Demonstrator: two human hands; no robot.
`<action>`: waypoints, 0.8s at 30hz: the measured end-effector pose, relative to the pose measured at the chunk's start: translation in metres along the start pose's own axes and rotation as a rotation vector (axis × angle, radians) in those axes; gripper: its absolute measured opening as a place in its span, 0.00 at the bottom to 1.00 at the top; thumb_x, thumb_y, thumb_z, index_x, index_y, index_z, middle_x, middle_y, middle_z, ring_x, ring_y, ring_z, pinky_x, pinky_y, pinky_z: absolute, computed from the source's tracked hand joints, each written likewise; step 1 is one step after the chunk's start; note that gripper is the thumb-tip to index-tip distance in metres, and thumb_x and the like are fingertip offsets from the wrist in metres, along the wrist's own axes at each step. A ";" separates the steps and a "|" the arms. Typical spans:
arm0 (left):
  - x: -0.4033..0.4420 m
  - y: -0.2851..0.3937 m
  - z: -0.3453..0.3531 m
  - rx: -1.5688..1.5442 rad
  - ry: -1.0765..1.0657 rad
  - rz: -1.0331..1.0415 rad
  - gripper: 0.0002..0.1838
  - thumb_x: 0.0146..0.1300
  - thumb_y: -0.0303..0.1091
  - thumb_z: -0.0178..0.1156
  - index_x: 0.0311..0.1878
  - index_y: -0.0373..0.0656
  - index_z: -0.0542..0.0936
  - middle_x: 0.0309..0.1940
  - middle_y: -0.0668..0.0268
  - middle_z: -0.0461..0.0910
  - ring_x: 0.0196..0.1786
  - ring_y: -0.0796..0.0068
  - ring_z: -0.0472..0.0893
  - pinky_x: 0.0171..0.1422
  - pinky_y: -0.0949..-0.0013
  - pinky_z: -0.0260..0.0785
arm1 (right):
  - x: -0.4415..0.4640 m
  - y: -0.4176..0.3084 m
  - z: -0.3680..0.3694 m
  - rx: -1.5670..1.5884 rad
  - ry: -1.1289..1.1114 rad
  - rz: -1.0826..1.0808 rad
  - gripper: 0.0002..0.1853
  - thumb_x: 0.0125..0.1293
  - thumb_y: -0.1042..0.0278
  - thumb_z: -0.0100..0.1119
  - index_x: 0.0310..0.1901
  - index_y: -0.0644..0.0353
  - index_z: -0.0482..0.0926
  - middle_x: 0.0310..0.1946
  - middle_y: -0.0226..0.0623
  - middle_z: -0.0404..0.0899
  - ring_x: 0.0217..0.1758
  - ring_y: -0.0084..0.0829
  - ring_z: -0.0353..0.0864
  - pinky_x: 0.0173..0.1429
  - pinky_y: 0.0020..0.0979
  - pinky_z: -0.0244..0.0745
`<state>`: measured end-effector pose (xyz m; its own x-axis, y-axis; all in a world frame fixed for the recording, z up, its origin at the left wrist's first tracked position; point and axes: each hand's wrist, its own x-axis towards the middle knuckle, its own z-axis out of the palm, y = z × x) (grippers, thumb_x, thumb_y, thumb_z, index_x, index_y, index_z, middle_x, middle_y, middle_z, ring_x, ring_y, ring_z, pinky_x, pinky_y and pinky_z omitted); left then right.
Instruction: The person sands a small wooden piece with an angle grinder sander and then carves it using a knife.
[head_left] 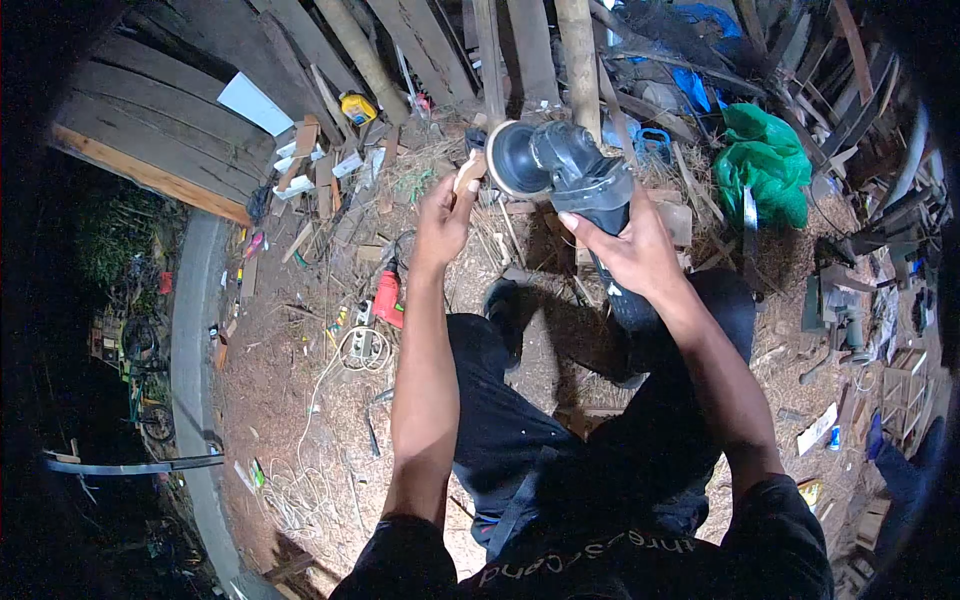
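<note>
My right hand [635, 245] is wrapped round the body of a black and grey angle grinder [580, 165], its thumb on the near side. A round sanding disc [508, 160] on the grinder's head faces left. My left hand [448, 215] pinches a small pale piece of wood [469, 172] upright, just left of the disc. Only a narrow gap, if any, shows between the wood and the disc; contact is hard to tell.
A red power tool [388, 298] and a power strip [362, 343] with a loose cable lie at left on the dusty ground. Wood scraps and a green sack [765, 165] lie ahead. Wooden planks [160, 120] stand at the upper left.
</note>
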<state>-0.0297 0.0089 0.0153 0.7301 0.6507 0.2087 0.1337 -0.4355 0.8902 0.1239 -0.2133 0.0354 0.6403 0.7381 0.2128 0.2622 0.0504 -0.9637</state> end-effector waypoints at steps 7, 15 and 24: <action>-0.005 0.009 0.006 -0.115 0.022 0.091 0.13 0.74 0.33 0.54 0.55 0.35 0.78 0.34 0.77 0.75 0.35 0.88 0.67 0.39 0.78 0.61 | -0.004 -0.004 0.004 -0.059 0.019 -0.072 0.27 0.59 0.67 0.73 0.55 0.68 0.71 0.48 0.40 0.80 0.51 0.26 0.79 0.59 0.31 0.73; -0.003 -0.003 -0.001 -0.083 -0.042 0.006 0.15 0.74 0.35 0.54 0.56 0.36 0.77 0.41 0.75 0.79 0.41 0.88 0.73 0.47 0.77 0.65 | 0.001 0.004 0.002 -0.121 0.042 -0.038 0.31 0.57 0.62 0.74 0.56 0.69 0.70 0.48 0.45 0.81 0.52 0.31 0.81 0.59 0.34 0.74; -0.008 0.005 -0.005 -0.158 0.039 0.058 0.13 0.74 0.37 0.55 0.49 0.37 0.79 0.28 0.78 0.72 0.31 0.87 0.66 0.35 0.78 0.59 | -0.001 -0.004 -0.001 -0.168 0.021 0.007 0.30 0.57 0.64 0.74 0.56 0.68 0.71 0.49 0.43 0.80 0.52 0.29 0.79 0.60 0.33 0.73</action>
<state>-0.0389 0.0047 0.0202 0.7061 0.6528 0.2742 -0.0171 -0.3714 0.9283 0.1230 -0.2144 0.0392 0.6571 0.7237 0.2112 0.3732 -0.0689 -0.9252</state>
